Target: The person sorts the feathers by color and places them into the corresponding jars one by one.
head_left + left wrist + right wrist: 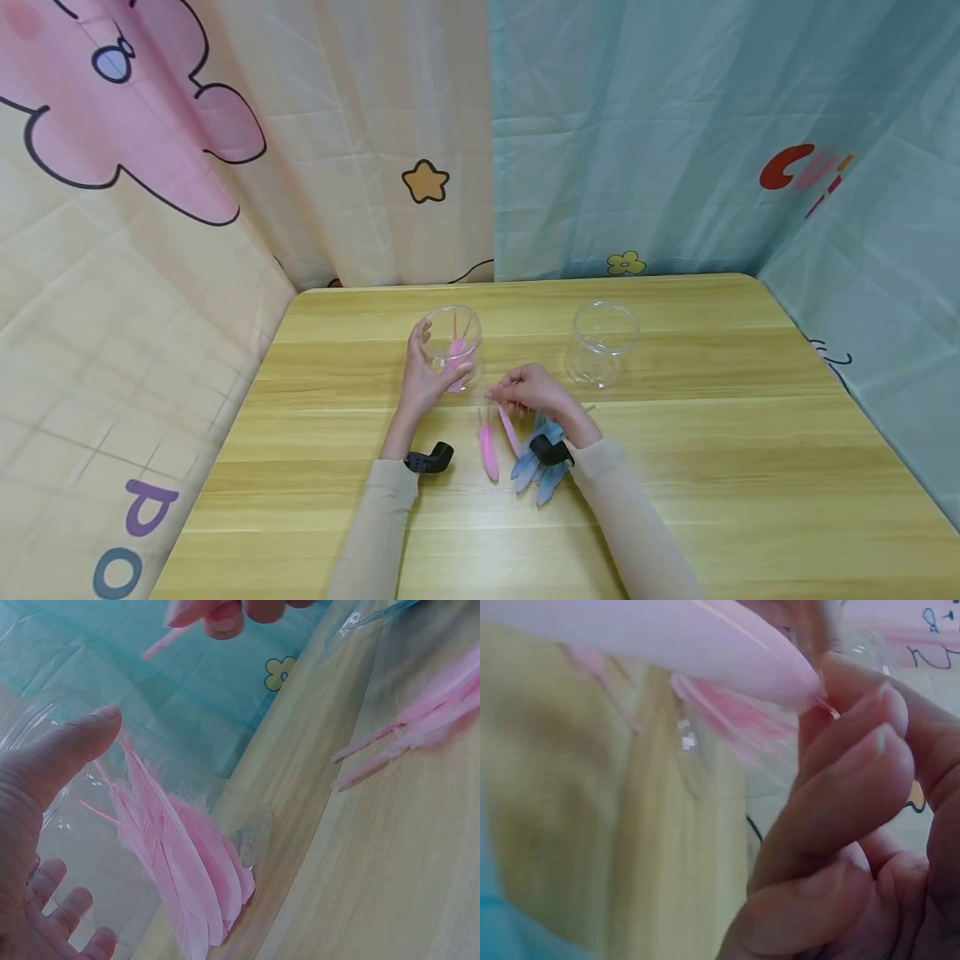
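Note:
My left hand (426,379) holds a clear glass cup (478,335), thumb on the near side and fingers round the far left. Inside that cup stand several pink feathers (184,870), quill ends up. To its right, my right hand (536,389) pinches one pink feather (510,431) between thumb and fingertips. The right wrist view shows this feather (697,645) close up, its tip at the fingertips. More pink feathers (488,454) lie on the table between the hands. A bunch of blue feathers (551,485) lies partly hidden beneath my right wrist.
A second clear glass cup (576,360) stands on the wooden table (720,467), behind and right of my right hand. Printed curtains (375,150) hang along the table's back and sides. Each wrist wears a black camera band.

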Tool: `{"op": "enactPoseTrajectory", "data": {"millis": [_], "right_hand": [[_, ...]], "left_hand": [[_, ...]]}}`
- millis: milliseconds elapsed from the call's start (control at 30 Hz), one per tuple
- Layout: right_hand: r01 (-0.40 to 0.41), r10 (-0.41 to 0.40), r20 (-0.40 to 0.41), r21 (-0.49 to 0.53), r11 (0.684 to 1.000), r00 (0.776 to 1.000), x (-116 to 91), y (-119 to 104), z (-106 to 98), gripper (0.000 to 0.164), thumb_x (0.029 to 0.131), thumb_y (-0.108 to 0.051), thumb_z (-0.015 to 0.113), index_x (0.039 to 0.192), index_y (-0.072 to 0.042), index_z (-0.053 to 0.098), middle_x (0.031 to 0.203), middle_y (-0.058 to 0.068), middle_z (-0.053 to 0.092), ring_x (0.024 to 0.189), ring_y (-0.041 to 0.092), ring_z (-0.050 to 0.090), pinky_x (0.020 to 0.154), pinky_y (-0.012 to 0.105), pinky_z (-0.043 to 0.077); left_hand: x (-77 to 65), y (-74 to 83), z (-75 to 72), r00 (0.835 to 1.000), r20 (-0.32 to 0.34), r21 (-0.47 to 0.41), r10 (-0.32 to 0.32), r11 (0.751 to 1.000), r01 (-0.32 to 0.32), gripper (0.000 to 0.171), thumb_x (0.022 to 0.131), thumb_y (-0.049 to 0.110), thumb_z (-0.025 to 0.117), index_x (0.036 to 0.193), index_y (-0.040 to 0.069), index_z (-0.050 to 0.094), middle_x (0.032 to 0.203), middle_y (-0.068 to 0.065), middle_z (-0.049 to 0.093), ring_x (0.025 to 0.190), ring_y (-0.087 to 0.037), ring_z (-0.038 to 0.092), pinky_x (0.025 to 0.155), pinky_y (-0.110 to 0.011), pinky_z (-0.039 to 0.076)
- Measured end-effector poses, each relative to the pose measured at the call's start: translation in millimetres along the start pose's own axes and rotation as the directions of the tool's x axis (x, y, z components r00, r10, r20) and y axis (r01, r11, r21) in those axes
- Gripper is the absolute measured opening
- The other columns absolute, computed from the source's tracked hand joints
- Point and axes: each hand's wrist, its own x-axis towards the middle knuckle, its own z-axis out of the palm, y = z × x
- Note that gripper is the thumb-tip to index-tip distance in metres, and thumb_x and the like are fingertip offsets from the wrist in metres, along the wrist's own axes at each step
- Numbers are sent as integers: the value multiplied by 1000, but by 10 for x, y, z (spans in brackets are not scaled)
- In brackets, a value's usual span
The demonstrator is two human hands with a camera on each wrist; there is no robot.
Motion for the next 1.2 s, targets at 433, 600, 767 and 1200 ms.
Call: {"op": "enactPoseTrajectory", "data": {"millis": [433,600,767,1200], "right_hand": [[384,-200,-477,327,863,856,129,-578,-143,31,82,-34,75,91,-5,68,51,-3,39,44,9,32,43,22,26],[575,-245,-635,385,722,732,257,-726,-62,23,82,-28,76,89,-6,68,50,-4,39,42,7,30,40,20,22],[637,-248,-695,379,671,675,400,-734,53,20,82,-24,76,86,-7,68,51,-5,41,43,6,31,39,18,23],[401,-242,-529,208,892,813,424,-433,93,32,82,-32,75,100,-7,68,57,0,50,40,8,36,40,21,32]], "left_hand": [[5,-6,3,1000,-5,17,-5,1000,5,109,68,31,87,150,24,15,150,-9,25,137,-28,22,103,-60,24],[0,-12,8,1000,-10,25,1,1000,-1,108,68,33,86,150,22,16,150,-7,26,136,-28,24,104,-57,25],[6,-25,21,1000,-13,5,24,1000,-24,107,69,30,86,150,19,17,150,-7,26,136,-29,24,105,-56,24],[2,-2,2,1000,-12,26,12,1000,-12,108,68,34,86,150,21,16,151,-5,25,136,-27,23,104,-57,26]]}}
